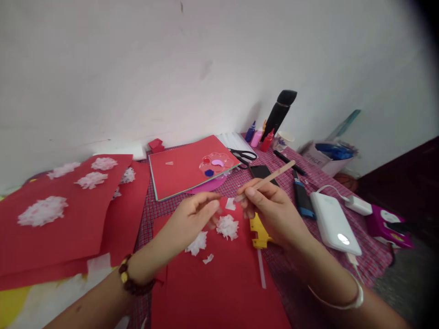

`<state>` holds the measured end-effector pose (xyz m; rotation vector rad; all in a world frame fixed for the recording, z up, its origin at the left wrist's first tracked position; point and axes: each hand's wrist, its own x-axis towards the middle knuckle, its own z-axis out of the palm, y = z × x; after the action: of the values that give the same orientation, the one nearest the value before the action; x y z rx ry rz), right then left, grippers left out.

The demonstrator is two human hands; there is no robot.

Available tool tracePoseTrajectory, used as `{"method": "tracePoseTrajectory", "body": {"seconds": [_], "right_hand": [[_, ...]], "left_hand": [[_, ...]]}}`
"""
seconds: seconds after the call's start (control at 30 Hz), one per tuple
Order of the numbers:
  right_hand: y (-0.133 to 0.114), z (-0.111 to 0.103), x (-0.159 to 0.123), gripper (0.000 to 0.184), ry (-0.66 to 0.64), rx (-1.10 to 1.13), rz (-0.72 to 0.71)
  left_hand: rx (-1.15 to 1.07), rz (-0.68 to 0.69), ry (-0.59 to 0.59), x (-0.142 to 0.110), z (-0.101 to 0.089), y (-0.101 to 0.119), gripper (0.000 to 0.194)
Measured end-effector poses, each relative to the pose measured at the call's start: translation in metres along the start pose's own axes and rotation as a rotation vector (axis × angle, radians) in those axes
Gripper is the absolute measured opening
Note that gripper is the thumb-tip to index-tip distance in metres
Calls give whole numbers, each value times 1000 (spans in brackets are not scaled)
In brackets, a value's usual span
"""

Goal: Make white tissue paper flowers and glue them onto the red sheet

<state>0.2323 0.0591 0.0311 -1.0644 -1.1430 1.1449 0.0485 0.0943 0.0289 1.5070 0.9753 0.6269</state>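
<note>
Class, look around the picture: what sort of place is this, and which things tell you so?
Probably a craft table set against a wall, perhaps in a home or classroom. The paint palette, the yellow glue gun and the scissors suggest it.

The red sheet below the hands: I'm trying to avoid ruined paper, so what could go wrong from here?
The right hand, holding a wooden stick, appears close to the yellow glue gun and might knock it, or get burned if it's hot. A small white scrap on the red sheet could shift if brushed. Farther back, blue paint in the palette might stain the red stack if tipped.
</note>
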Motion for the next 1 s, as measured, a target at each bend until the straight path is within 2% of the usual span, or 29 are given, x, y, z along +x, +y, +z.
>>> {"method": "tracePoseTrajectory", "body": {"seconds": [0.1, 0.17, 0.33, 0.47, 0.57, 0.73, 0.87, 1.0], "right_hand": [[9, -9, 10, 21, -22, -117, 80], [14, -12, 14, 20, -69, -216, 108], [24, -12, 19, 14, -160, -449, 65], [29, -10, 22, 16, -186, -561, 95], [31, -7, 22, 15, -219, -628, 125], [32, 2, 20, 16, -278, -732, 127], [33, 6, 20, 16, -304, -806, 121], [36, 8, 21, 16, -311, -823, 114]], "left_hand": [[254, -30, -34, 15, -5, -32, 28], [363, 1, -69, 22, -4, -45, 30], [474, 127, -192, 26, 5, -48, 26], [648, 143, -213, 13, 11, -47, 28], [849, 205, -209, 1, 18, -53, 33], [1159, 427, -140, -10, 31, -69, 43], [1213, 516, -64, -14, 35, -76, 40], [1196, 552, -43, -17, 37, -76, 32]]}}
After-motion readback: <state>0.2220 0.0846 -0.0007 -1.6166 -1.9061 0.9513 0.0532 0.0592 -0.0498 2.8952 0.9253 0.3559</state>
